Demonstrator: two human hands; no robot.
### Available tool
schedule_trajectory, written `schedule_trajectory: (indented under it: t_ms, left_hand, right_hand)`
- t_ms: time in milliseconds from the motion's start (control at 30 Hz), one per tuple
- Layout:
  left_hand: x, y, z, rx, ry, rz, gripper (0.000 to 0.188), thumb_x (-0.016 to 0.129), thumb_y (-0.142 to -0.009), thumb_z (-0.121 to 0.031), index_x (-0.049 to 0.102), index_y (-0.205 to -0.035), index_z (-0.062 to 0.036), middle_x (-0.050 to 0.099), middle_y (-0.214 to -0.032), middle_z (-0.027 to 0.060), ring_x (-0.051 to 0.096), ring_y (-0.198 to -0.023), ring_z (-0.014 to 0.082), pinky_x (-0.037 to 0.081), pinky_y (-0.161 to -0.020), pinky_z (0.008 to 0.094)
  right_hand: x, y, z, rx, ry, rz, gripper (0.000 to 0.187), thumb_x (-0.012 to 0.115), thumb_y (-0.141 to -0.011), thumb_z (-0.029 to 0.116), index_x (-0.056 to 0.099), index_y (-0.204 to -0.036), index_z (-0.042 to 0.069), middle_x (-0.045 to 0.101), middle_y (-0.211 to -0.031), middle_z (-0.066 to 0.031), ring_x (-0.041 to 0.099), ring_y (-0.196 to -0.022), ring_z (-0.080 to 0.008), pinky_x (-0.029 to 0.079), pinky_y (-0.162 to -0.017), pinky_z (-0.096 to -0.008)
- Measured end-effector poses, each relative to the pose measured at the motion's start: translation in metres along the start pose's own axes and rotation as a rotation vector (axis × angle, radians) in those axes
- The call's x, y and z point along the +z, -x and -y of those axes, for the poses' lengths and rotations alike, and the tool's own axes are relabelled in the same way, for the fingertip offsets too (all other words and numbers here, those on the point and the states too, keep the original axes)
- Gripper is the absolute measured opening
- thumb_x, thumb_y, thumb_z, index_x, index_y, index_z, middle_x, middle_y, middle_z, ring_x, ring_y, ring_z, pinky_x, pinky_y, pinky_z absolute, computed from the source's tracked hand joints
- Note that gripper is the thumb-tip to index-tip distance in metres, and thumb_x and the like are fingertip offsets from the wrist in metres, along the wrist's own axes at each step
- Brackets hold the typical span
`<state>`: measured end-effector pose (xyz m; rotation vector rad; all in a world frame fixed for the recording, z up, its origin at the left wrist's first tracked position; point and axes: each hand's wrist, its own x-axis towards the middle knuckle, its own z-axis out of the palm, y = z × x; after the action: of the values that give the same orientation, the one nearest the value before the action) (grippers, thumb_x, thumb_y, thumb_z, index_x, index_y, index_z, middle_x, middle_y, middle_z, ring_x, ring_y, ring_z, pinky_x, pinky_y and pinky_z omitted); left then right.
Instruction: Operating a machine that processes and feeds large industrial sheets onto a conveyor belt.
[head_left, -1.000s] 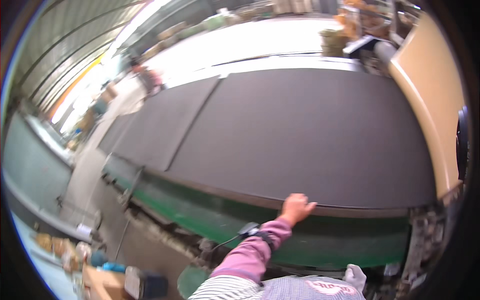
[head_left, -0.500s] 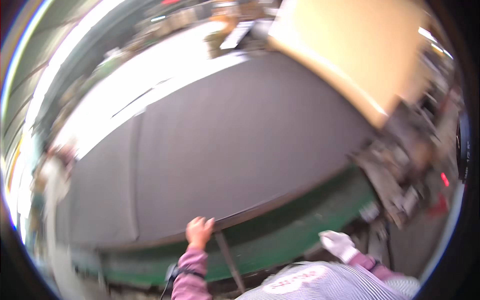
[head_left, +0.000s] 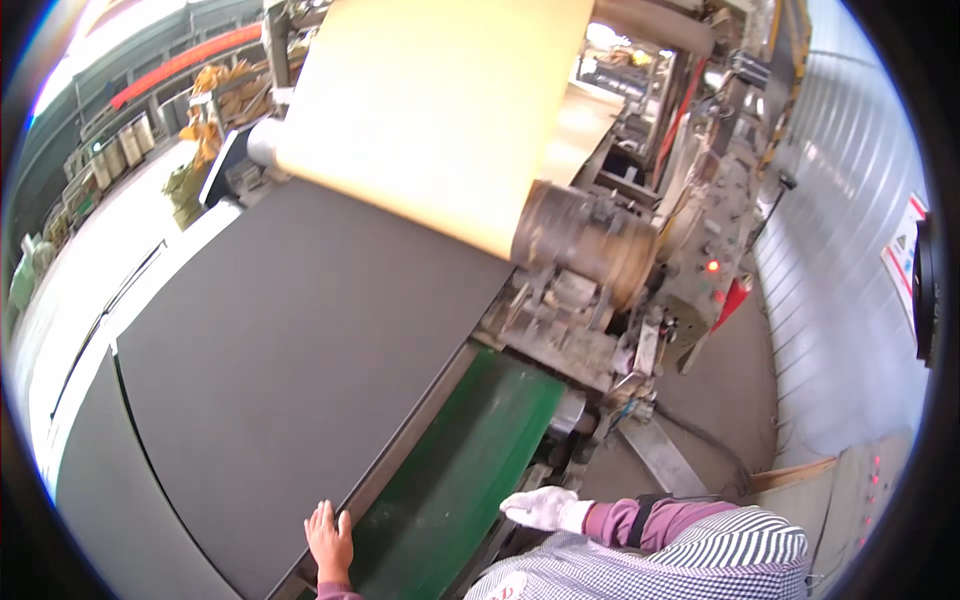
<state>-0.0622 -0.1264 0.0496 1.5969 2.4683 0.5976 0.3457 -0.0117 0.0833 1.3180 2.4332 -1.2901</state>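
Note:
My left hand (head_left: 328, 545), bare, lies with its fingers apart at the near edge of a large dark grey sheet (head_left: 310, 320). No object shows in its grasp. My right hand (head_left: 540, 508) wears a white glove and is held beside the right edge of a green belt-like surface (head_left: 460, 450). Its fingers are drawn together and nothing shows in them. A dark gap crosses the grey material at the left, parting the sheet from another grey piece (head_left: 110, 480).
A wide yellowish sheet (head_left: 430, 110) comes down to a rusty roller (head_left: 585, 240) beyond the grey sheet. Machine parts and a panel with a red light (head_left: 713, 266) stand at the right, before a corrugated wall (head_left: 840, 150). A cabinet (head_left: 850, 500) with red lights is at lower right.
The view has swung to the right, bringing the roller and control panel into fuller sight. My left hand stays by the sheet's edge; my right hand remains near the green surface.

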Motion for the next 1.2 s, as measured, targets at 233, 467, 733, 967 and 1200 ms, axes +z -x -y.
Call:
schedule_trajectory:
  t_ms: [233,467,733,967,1200]
  left_hand:
    - [-0.027,0.016,0.013,0.03,-0.501,-0.063,0.03,0.047,-0.099,-0.024,0.064,-0.122,-0.015,0.059,-0.131,0.0129,0.051,-0.124,0.0398,0.039,-0.103,0.0549]
    - [-0.066,0.079,0.07,-0.3,-0.129,-0.424,0.032,0.051,-0.099,-0.024,0.062,-0.116,0.0005,0.06,-0.127,0.0184,0.052,-0.124,0.0349,0.042,-0.104,0.043]
    - [-0.118,0.176,0.206,-0.839,-0.382,-0.167,0.044,0.054,-0.096,-0.039,0.063,-0.116,-0.0003,0.061,-0.122,0.021,0.055,-0.117,0.0352,0.043,-0.102,0.0431]
    - [-0.143,0.193,0.247,-0.959,-0.336,-0.183,0.053,0.057,-0.094,-0.04,0.058,-0.123,0.0043,0.057,-0.127,0.024,0.051,-0.123,0.0373,0.041,-0.104,0.0438]
    - [-0.134,0.18,0.205,-0.659,-0.075,0.009,0.036,0.062,-0.09,-0.031,0.067,-0.116,-0.0057,0.059,-0.113,0.02,0.055,-0.109,0.0357,0.044,-0.096,0.0428]
  right_hand:
    - [-0.03,-0.008,0.018,-0.043,0.039,-0.097,0.033,0.051,-0.096,0.036,0.065,-0.121,0.018,0.069,-0.113,-0.0069,0.066,-0.104,-0.0225,0.051,-0.095,-0.0322]
    - [-0.06,-0.047,0.076,-0.169,-0.15,-0.294,0.015,0.063,-0.086,0.011,0.07,-0.099,0.008,0.07,-0.095,-0.0122,0.069,-0.086,-0.0277,0.056,-0.076,-0.0337]
    - [-0.002,-0.163,0.203,-0.65,0.259,-0.212,0.037,0.057,-0.089,0.022,0.06,-0.125,0.015,0.063,-0.115,-0.0113,0.062,-0.103,-0.0301,0.051,-0.089,-0.0402]
    - [0.008,-0.221,0.218,-0.061,0.299,-0.112,0.036,0.056,-0.086,0.021,0.053,-0.121,0.013,0.058,-0.116,-0.0155,0.06,-0.108,-0.0338,0.051,-0.087,-0.0467]
    - [-0.063,-0.252,0.158,-0.034,0.474,-0.289,0.03,0.045,-0.093,0.015,0.06,-0.119,0.016,0.06,-0.114,-0.0128,0.06,-0.109,-0.0301,0.051,-0.089,-0.0428]
